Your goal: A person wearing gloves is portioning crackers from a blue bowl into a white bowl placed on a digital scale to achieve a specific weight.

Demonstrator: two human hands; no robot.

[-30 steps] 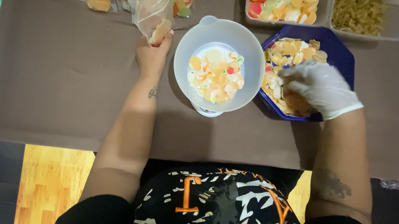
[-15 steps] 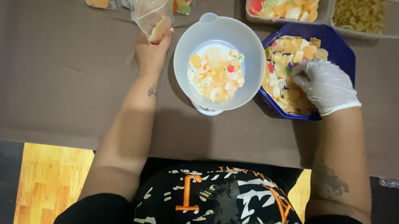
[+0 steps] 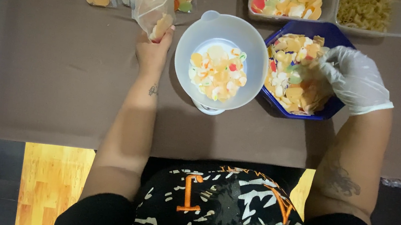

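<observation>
While the brown table (image 3: 53, 75) carries all items, the bare left hand (image 3: 153, 52) sits left of centre, fingers closed around the lower end of a clear plastic bag (image 3: 155, 4) holding a few chips. Just right of it stands a white bowl (image 3: 224, 32) with a thin layer of mixed coloured chips. Touching that bowl's right side is a blue bowl (image 3: 338, 39) heaped with the same chips; the gloved right hand (image 3: 353, 77) rests in it, fingers curled into the pile. Clear containers (image 3: 327, 14) line the far edge.
</observation>
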